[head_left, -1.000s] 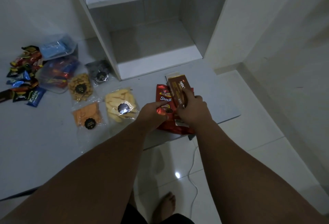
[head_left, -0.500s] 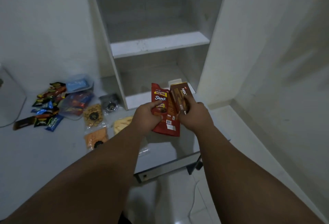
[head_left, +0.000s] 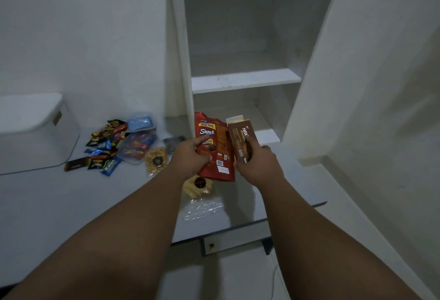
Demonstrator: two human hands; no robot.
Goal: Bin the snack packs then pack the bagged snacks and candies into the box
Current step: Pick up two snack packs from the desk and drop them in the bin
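two bare forearms reach out from the near edge over the grey desk (head_left: 71, 204). just under them a clear bag of pale yellow snacks (head_left: 198, 189) with a dark round label lies flat on the desk. above it both hands are raised off the desk, close together but each on its own pack: the left hand (head_left: 190, 159) pinches a red snack pouch (head_left: 221, 149) near its lower left, thumb on the front, and the right hand (head_left: 258, 166) has its fingers curled round a brown carton (head_left: 239, 134) held upright, touching the pouch's right edge. further left lie a clear bag of nuts (head_left: 156, 160), a dark bag (head_left: 172, 143), a clear bag of wrapped candies (head_left: 137, 148) and a loose pile of candies (head_left: 104, 149), with a blue-lidded tub (head_left: 140, 122) behind. a white lidded box (head_left: 35, 137) stands at the far left. white shelves (head_left: 245, 80) rise at the back.
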